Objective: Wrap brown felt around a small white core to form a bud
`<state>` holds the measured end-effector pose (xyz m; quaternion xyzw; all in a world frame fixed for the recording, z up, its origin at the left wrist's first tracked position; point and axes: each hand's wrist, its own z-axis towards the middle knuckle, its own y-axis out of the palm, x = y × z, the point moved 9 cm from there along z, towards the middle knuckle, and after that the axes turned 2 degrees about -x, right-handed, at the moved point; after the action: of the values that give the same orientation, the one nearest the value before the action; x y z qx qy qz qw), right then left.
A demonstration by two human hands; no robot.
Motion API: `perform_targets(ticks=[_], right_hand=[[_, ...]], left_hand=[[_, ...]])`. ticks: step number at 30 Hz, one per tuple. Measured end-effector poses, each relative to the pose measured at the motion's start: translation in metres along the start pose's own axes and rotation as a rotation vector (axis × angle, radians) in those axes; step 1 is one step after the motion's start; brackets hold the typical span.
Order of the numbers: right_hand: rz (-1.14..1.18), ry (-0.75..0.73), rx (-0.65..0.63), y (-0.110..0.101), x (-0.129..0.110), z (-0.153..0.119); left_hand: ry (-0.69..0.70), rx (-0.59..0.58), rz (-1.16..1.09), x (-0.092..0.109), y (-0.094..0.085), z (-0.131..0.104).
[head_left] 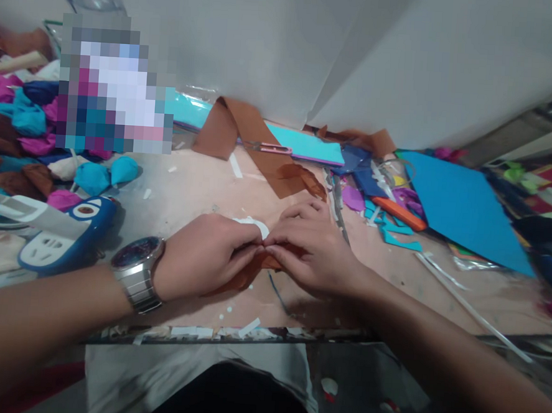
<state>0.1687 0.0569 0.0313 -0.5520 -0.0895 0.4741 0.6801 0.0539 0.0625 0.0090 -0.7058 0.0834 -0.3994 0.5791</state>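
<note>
My left hand (208, 252), with a metal-banded watch (143, 273) on its wrist, meets my right hand (315, 249) low over the middle of the table. Thumb and forefinger of each are pinched together, the tips touching. A piece of thin brown paper (238, 281) shows beneath my fingers, and both pinches close on its edge. Just behind the fingertips lies a white piece (254, 224), mostly covered by my hands. A wide brown strip (272, 162) lies folded beyond, with pink-handled thread snips (269, 147) on it.
Colourful wrapped bundles (93, 178) are heaped at the left, near a blue power strip (71, 234) with a white charger (37, 214). An orange cutter (399, 214) and a large blue sheet (467, 209) lie at the right. White scraps (250, 327) line the front edge.
</note>
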Motion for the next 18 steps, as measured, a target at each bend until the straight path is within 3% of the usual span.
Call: perform_targets(ticks=[6, 18], right_hand=[[0.007, -0.001, -0.025, 0.002, -0.001, 0.000], [0.051, 0.073, -0.209, 0.015, -0.003, 0.001]], left_hand=[[0.054, 0.018, 0.038, 0.005, 0.002, -0.002], [0.216, 0.038, 0.181, 0.017, 0.010, -0.007]])
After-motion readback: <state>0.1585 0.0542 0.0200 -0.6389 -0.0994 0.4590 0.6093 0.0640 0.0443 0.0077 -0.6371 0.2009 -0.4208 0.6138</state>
